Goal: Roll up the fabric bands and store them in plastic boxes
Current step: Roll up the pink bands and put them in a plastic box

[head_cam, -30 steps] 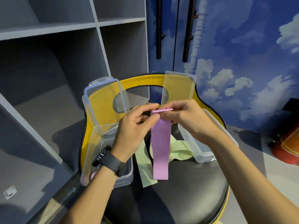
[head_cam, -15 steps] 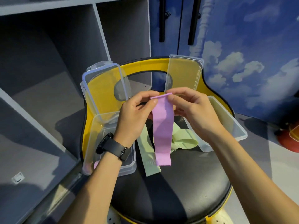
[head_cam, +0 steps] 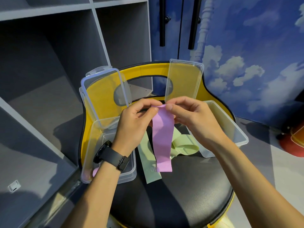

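Hands [head_cam: 131,127] [head_cam: 195,119] pinch purple band [head_cam: 162,139] top edge.

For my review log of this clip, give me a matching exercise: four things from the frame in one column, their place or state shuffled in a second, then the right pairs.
Things:
1. purple band
2. green band
3. left box
4. right box

Place or state:
A. lies flat on the black chair seat
B. sits under the left hand and wrist, with something pink inside
C. hangs down, its top edge pinched by both hands
D. sits behind the right hand, lid standing open

Pairs: 1-C, 2-A, 3-B, 4-D
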